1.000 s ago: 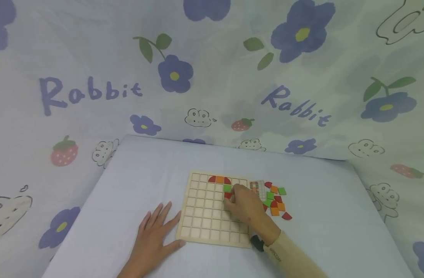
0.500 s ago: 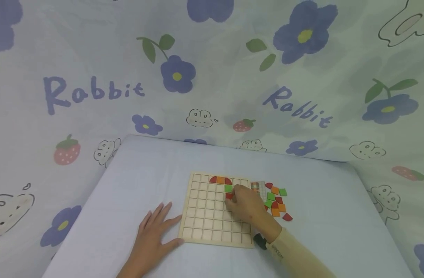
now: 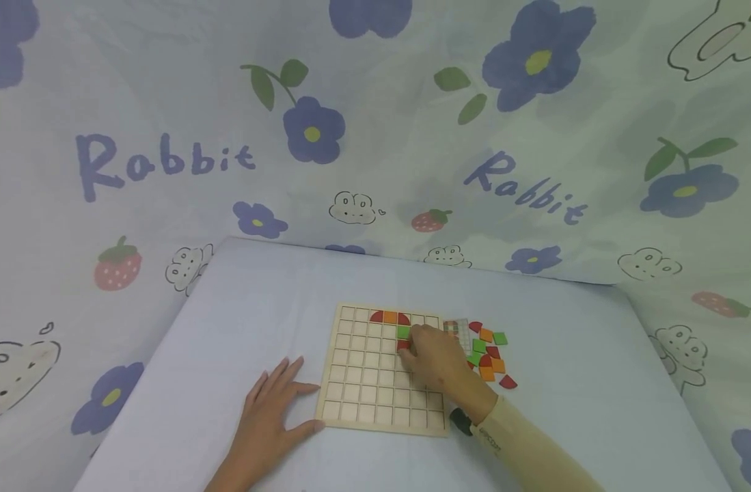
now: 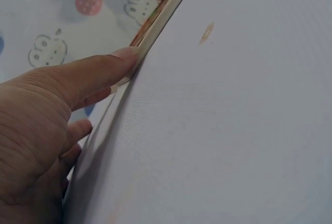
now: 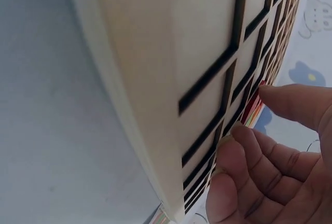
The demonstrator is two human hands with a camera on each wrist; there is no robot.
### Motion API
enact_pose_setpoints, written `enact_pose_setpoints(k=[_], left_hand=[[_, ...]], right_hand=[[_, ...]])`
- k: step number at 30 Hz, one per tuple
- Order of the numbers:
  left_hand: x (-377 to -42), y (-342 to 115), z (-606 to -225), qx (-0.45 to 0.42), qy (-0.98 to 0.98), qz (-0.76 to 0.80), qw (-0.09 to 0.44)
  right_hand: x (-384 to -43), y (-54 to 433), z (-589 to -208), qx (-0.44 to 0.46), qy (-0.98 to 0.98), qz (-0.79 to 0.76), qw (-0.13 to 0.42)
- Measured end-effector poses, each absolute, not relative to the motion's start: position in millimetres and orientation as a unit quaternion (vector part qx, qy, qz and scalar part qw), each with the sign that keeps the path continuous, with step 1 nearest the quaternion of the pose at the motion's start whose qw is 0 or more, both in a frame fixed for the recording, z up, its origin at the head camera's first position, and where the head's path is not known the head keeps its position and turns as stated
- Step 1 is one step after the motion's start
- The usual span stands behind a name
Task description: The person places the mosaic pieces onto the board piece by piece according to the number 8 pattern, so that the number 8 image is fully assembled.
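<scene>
A square wooden grid board (image 3: 367,377) lies on the table. In its far row sit an orange square tile (image 3: 390,317) and two red quarter-round tiles, one on each side. A green square tile (image 3: 403,332) lies in the row below. My right hand (image 3: 439,359) is over the board's right half, thumb and curled fingers on a red tile (image 5: 252,106) just below the green one, partly hidden by the hand. My left hand (image 3: 267,417) rests spread at the board's left edge, its thumb (image 4: 111,67) touching the near corner.
Right of the board lies a small printed pattern card (image 3: 464,340), partly behind the right hand. Beside it are scattered loose tiles, among them an orange square (image 3: 486,374), a green square (image 3: 500,338) and a red quarter-round (image 3: 508,382). A patterned curtain (image 3: 375,171) stands behind the table.
Both hands stay almost in place, the right one still at the red tile. The view shifts slightly, and the board's tiles look the same.
</scene>
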State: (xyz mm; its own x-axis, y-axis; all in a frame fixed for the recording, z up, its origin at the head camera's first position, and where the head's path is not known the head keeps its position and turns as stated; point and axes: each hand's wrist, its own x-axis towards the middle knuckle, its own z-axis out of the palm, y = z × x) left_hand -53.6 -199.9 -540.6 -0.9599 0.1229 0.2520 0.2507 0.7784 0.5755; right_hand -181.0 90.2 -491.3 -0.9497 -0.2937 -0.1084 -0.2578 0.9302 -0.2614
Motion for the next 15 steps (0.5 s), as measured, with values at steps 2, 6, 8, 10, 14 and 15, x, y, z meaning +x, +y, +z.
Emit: enact_pose_setpoints(k=[2, 6, 8, 10, 14, 15], left_hand=[[-53.6, -200.0, -540.5, -0.098, -0.938, -0.318, 0.099], [-53.8, -200.1, -540.4, -0.094, -0.938, -0.318, 0.095], [-53.9, -200.0, -540.6, -0.096, -0.938, -0.318, 0.097], [-53.9, -199.7, -540.6, -0.098, -0.938, -0.319, 0.100], [-53.6, -199.7, -540.5, -0.098, -0.938, -0.317, 0.100], [-53.4, -199.8, -540.5, -0.098, -0.938, -0.317, 0.100]], right_hand=[[-181.3, 90.0, -490.9, -0.146, 0.980, -0.118, 0.070], [-182.9, 90.5, -491.4, -0.160, 0.978, -0.119, 0.065], [-183.7, 91.4, -491.9, -0.162, 0.977, -0.125, 0.065], [-184.1, 92.8, -492.6, -0.161, 0.976, -0.130, 0.067], [-185.0, 95.4, -493.5, -0.161, 0.976, -0.135, 0.065], [-185.3, 95.7, -493.6, -0.162, 0.975, -0.135, 0.065]])
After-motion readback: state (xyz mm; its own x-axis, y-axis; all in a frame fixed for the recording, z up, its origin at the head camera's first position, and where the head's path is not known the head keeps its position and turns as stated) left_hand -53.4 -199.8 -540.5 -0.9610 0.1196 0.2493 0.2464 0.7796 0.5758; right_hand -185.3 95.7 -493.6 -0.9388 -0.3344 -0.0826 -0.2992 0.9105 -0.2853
